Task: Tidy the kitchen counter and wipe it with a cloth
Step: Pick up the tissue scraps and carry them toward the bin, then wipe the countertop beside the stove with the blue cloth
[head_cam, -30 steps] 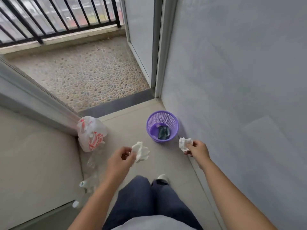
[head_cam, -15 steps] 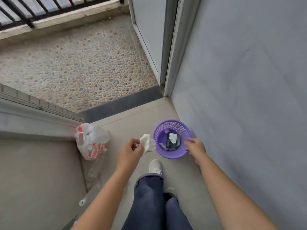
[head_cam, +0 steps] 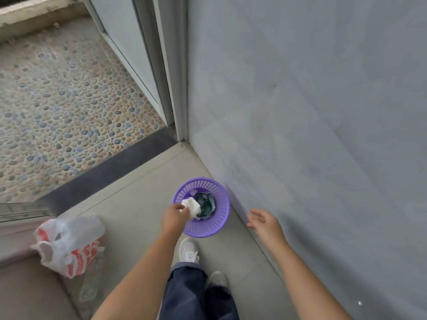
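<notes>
Crumpled white tissue (head_cam: 191, 207) is pinched in the fingers of the left hand (head_cam: 173, 218), directly above the opening of the purple mesh basket (head_cam: 219, 227). The basket stands upright on the beige floor tiles (head_cam: 138, 204), just beside the base of the grey wall (head_cam: 312, 112). Dark green waste (head_cam: 207, 203) lies inside the basket, beyond the tissue. The right hand (head_cam: 265, 224) is to the right of the basket, apart from it, fingers loosely extended and holding nothing. A white and red plastic bag (head_cam: 69, 241) sits on the floor to the left. One white shoe (head_cam: 189, 250) stands just short of the basket. A dark threshold strip (head_cam: 111, 174) separates the tiles from the pebbled floor (head_cam: 69, 107).
</notes>
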Demonstrator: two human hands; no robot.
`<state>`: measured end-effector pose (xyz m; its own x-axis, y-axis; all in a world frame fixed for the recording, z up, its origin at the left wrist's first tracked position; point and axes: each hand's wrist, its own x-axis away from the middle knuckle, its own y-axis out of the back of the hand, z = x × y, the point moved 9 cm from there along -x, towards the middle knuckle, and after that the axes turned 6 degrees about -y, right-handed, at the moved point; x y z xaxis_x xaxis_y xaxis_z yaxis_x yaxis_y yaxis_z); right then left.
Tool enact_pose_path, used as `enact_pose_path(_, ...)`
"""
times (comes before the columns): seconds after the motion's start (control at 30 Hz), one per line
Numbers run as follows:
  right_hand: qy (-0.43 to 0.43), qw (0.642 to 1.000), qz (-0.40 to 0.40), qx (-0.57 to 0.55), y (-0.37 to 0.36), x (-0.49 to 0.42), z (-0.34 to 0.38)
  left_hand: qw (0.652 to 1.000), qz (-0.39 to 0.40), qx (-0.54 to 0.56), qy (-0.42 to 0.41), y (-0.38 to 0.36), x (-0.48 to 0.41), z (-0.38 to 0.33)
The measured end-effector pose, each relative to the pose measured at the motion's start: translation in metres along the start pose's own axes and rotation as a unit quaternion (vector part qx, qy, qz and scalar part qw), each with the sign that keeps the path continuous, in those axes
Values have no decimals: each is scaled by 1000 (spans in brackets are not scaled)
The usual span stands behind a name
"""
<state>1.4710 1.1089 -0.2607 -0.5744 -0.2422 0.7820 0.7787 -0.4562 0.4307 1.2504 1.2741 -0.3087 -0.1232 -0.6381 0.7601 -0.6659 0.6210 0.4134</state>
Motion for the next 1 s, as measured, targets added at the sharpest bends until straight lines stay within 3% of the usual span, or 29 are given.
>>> enact_pose_path(0.17, 14, 1000, 2, 8, -1, 11, 9, 997, 76, -4, -6, -15, 4, -2)
enact_pose_path(0.3, 27, 997, 25, 69, -10, 31, 10, 996, 82, -26, -12, 10, 34, 6)
enact_pose_path(0.53, 43, 971, 97, 215, -25, 84, -10, 998, 14, -67, -6, 98, 121, 83)
enact_pose_path(0.67, 113, 945, 144, 271, -32, 115, -15, 993, -112, 19, 25, 141, 202, 148)
enact_pose_path(0.8, 172, 889, 200, 373, -42, 144, -34, 942, -258, 205, 62, 137, 313, 229)
enact_pose_path(0.9, 202, 850, 231, 428, -51, 177, -49, 868, -351, 333, 111, 89, 410, 303)
enact_pose_path(1.0, 250, 767, 267, 526, -81, 214, -73, 782, -411, 420, 206, 7, 510, 376)
